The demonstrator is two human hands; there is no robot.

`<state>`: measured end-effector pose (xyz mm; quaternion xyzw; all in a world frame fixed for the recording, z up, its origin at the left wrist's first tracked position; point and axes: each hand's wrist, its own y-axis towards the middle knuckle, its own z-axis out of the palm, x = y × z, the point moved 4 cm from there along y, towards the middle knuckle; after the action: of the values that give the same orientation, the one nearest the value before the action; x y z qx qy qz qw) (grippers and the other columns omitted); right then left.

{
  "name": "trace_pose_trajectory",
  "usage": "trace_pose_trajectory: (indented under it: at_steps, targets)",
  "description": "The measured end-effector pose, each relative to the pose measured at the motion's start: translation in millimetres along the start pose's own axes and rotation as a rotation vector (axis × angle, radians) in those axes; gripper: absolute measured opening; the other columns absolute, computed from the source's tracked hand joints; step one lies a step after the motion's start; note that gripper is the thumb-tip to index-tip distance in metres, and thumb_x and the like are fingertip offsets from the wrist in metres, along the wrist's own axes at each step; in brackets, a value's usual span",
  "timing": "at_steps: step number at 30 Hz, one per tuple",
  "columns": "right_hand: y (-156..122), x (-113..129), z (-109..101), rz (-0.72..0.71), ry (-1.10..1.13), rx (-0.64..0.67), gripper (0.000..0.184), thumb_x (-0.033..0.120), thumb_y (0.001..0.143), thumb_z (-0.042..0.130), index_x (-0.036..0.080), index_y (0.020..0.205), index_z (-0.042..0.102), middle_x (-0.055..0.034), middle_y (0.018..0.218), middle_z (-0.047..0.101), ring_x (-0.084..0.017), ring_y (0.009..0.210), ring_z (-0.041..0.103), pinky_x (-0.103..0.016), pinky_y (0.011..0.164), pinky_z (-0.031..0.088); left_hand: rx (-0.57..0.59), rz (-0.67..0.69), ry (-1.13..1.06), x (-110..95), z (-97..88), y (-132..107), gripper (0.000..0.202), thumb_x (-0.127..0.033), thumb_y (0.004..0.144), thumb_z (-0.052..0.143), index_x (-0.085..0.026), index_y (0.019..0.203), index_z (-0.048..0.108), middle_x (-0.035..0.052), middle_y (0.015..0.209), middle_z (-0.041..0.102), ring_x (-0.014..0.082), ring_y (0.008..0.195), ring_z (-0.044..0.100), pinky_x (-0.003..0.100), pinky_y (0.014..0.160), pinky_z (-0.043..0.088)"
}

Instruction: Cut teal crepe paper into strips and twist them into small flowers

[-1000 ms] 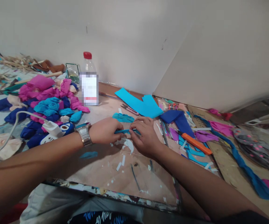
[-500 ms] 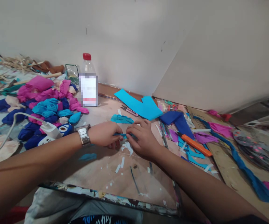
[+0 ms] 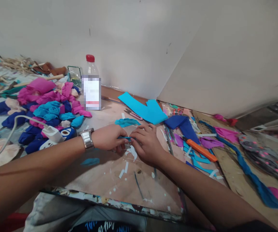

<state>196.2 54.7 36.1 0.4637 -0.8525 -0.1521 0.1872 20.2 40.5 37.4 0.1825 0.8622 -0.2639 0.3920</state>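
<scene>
My left hand (image 3: 108,138), with a silver watch (image 3: 87,139) on the wrist, and my right hand (image 3: 146,143) meet over the middle of a glass-topped board (image 3: 119,190). Both pinch the same narrow blue strip (image 3: 125,138) of crepe paper, which shows only in the small gap between the fingertips. The fingers of both hands are curled closed around it. A crumpled blue piece (image 3: 126,122) lies just beyond the hands, and white paper scraps (image 3: 132,152) lie under them.
A pile of pink, blue and navy paper rolls (image 3: 44,106) fills the left. A red-capped bottle (image 3: 91,84), blue sheet (image 3: 143,109), small scissors (image 3: 133,113), orange cutter (image 3: 199,149), white charger (image 3: 53,133) and long twisted blue strip (image 3: 247,170) lie around.
Both hands have drawn closer together on the blue strip, so less of it shows between them. The view has shifted slightly.
</scene>
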Motion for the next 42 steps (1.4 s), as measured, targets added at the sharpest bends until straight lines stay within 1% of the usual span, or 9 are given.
trace_pose_trajectory:
  at_steps: [5,10,16,21,24,28,32,37,42]
  targets:
    - [0,-3,-1,0.03,0.006,-0.02,0.01,0.023,0.099,0.062,0.024,0.096,0.071,-0.0027,0.1,0.08,-0.028,0.111,0.062,-0.051,0.103,0.023,0.054,-0.037,-0.047,4,-0.6,-1,0.027,-0.04,0.1,0.053,-0.018,0.091,0.066,0.0079,0.088,0.082,0.0194,0.069,0.076,0.027,0.06,0.055]
    - [2,-10,-2,0.077,-0.003,-0.101,0.01,0.021,0.095,0.062,0.023,0.09,0.071,-0.0027,0.093,0.08,-0.028,0.109,0.063,-0.05,0.1,0.024,0.112,-0.019,-0.097,6,-1.6,0,0.019,-0.033,0.097,0.055,-0.019,0.091,0.065,0.0066,0.094,0.082,0.0175,0.069,0.075,0.027,0.067,0.058]
    - [3,-22,0,0.137,0.001,-0.118,0.009,0.021,0.092,0.063,0.024,0.09,0.07,-0.0019,0.093,0.08,-0.031,0.113,0.062,-0.05,0.098,0.023,0.145,0.03,-0.099,2,-1.1,-3,0.015,-0.028,0.09,0.06,-0.017,0.088,0.069,0.0062,0.08,0.078,0.0158,0.064,0.07,0.025,0.065,0.053]
    - [2,-21,-1,0.121,0.018,-0.122,0.008,0.02,0.092,0.062,0.023,0.089,0.069,-0.0015,0.091,0.079,-0.03,0.113,0.063,-0.05,0.099,0.023,0.306,0.107,-0.14,-7,4.5,-10,0.014,-0.018,0.086,0.059,-0.017,0.09,0.072,0.0037,0.084,0.078,0.0167,0.073,0.07,0.026,0.07,0.053]
    - [2,-15,-1,0.065,0.035,-0.099,0.01,0.022,0.093,0.061,0.023,0.088,0.069,-0.0025,0.09,0.078,-0.029,0.11,0.064,-0.05,0.099,0.023,0.233,0.156,-0.082,-6,3.0,-7,0.014,-0.03,0.088,0.068,-0.017,0.087,0.072,0.0037,0.085,0.078,0.0184,0.077,0.071,0.026,0.074,0.053]
    - [1,-7,-1,0.011,0.059,-0.046,0.01,0.023,0.095,0.062,0.023,0.09,0.07,-0.0032,0.093,0.079,-0.028,0.111,0.064,-0.052,0.104,0.022,0.145,0.074,-0.133,0,5.1,0,0.026,-0.042,0.093,0.066,-0.016,0.094,0.069,0.0077,0.088,0.08,0.0196,0.076,0.075,0.026,0.069,0.055]
    - [0,-1,-2,-0.004,0.075,-0.044,0.009,0.022,0.095,0.063,0.023,0.089,0.07,-0.0028,0.092,0.079,-0.027,0.109,0.065,-0.052,0.105,0.021,0.125,0.003,-0.184,2,8.5,1,0.029,-0.042,0.099,0.056,-0.016,0.094,0.067,0.0108,0.091,0.082,0.0194,0.075,0.078,0.025,0.064,0.056]
    - [-1,2,-3,-0.03,0.104,-0.056,0.007,0.023,0.095,0.067,0.025,0.1,0.072,-0.0007,0.094,0.081,-0.024,0.104,0.067,-0.051,0.108,0.021,0.118,0.003,-0.129,0,7.8,-2,0.031,-0.04,0.1,0.053,-0.016,0.091,0.07,0.01,0.087,0.082,0.0186,0.072,0.078,0.024,0.062,0.056]
    - [-2,2,-3,-0.027,0.099,-0.082,0.007,0.022,0.097,0.067,0.025,0.101,0.073,-0.0002,0.089,0.081,-0.023,0.101,0.069,-0.051,0.108,0.023,0.102,0.017,-0.144,-2,7.4,-3,0.027,-0.036,0.1,0.053,-0.016,0.095,0.07,0.0106,0.089,0.082,0.0195,0.076,0.079,0.024,0.064,0.057]
